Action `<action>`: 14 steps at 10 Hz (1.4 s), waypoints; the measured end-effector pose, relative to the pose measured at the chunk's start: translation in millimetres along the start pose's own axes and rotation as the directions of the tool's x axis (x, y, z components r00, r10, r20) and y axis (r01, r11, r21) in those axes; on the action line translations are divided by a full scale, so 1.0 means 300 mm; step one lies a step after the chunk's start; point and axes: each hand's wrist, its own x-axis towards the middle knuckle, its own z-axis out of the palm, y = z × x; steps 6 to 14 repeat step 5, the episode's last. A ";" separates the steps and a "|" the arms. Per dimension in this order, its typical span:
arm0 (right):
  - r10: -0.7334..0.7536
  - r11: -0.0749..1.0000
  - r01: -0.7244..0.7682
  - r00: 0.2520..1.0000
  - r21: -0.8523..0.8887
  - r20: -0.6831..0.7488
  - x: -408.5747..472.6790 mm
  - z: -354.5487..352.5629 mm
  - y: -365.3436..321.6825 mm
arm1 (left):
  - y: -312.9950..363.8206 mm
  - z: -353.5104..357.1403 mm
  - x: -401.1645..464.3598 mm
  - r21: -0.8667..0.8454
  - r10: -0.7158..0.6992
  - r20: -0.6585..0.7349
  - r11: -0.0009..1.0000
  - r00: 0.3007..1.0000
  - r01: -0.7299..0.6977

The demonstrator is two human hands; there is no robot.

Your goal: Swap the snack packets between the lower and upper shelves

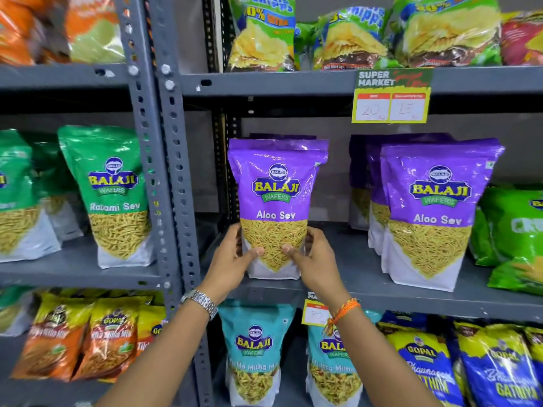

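Observation:
A purple Aloo Sev packet stands upright on the grey middle shelf, left of centre. My left hand grips its lower left side and my right hand grips its lower right side, thumbs on the front. Another purple packet edge shows just behind it. More purple Aloo Sev packets stand to the right on the same shelf. On the shelf below, two teal Balaji packets stand upright; my right forearm partly hides the right one.
Green-yellow chips bags fill the top shelf. A price tag hangs from that shelf's edge. Green Ratlami Sev packets stand in the left rack behind grey uprights. Bright green bags sit far right; blue Gopal packets below.

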 end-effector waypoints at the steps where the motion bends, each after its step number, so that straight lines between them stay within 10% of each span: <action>1: 0.021 1.000 -0.021 0.999 -0.015 0.037 0.007 -0.007 -0.001 | -0.012 0.001 0.003 0.014 0.008 -0.004 1.000 1.000 -0.008; 14: 0.005 1.000 -0.005 1.000 -0.003 -0.017 -0.108 -0.129 -0.172 | 0.030 -0.003 -0.027 0.163 0.055 -0.086 0.986 0.995 -0.040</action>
